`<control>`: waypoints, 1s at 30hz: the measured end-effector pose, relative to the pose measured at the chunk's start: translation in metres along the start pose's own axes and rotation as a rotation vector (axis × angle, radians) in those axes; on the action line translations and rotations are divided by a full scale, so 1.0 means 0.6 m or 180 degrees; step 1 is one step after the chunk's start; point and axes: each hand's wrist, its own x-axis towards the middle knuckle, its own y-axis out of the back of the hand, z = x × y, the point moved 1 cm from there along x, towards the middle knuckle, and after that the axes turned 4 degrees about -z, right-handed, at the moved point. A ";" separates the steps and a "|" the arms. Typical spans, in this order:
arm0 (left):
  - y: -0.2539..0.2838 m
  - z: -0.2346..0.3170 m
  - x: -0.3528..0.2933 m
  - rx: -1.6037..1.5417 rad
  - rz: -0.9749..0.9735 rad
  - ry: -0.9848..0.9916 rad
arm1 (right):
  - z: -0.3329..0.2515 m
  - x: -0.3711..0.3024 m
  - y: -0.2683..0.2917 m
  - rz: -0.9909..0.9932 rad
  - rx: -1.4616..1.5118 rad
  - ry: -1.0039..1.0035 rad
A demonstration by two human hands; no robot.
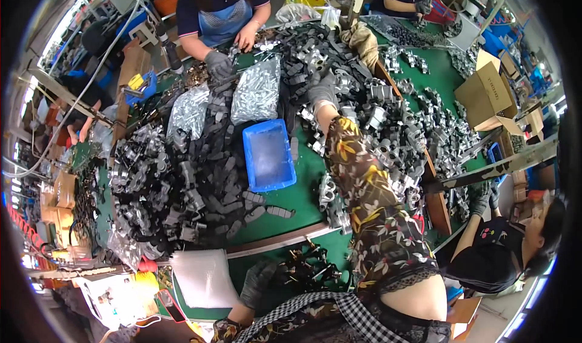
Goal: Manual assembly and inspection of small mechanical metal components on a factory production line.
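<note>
— Closest of all, at the lower edge, see checked cloth (367, 319), then a floral sleeve (376, 191) stretched over the green surface (309, 200).
— What of the left grip (257, 282)?
— Gloved in grey, just beside black parts (309, 267), to the right of white sheets (203, 276). Cannot tell whether clamped on any.
— And of the right grip (321, 89)?
— Gloved too, far forward, at the heap of silver castings (379, 118). Too lost among them to tell whether apart, together or clamped on one.
— And in between?
— Find a blue tub (270, 158). Left of it, notice dark pads (224, 188) in a heap; beyond, two clear bags (257, 88) of metal pieces.
— And opposite?
— See a co-worker (224, 24) in a blue apron, near the bags.
</note>
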 end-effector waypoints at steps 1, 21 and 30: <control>0.000 0.003 -0.002 0.0766 0.0012 -0.0393 | 0.001 0.009 -0.006 -0.0225 -0.0400 0.0007; 0.069 0.422 -0.084 0.4649 -0.1206 -0.3391 | 0.083 -0.418 0.290 -0.2628 -0.2231 0.1251; 0.172 0.445 -0.258 0.5724 -0.0443 -0.5586 | 0.287 -0.446 0.461 -0.2501 0.0276 0.0706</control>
